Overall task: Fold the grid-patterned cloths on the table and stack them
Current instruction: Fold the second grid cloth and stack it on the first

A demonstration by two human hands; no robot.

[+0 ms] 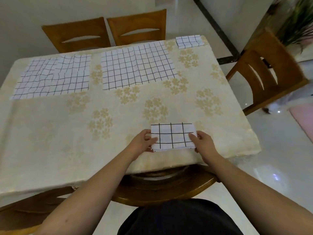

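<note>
**Folded cloth pinched at both ends, two more waiting flat**

The folded cloth lies at the near edge of the table, and everything else is placed from it. The left hand grips its left end and the right hand its right end, thumbs on top and fingers curled under the edges. Far beyond it, toward the back of the table, two unfolded cloths lie flat: the rumpled cloth to the far left and the smoother cloth straight ahead. At the far right corner, well apart from the folded cloth, sits the small stack, likely its destination.

The cloth looks thin, light and limp; several layers give the packet some body, but it would probably sag or fall open if lifted by one end. Holding both short ends, pinching through all layers, seems safest for carrying it over
</note>
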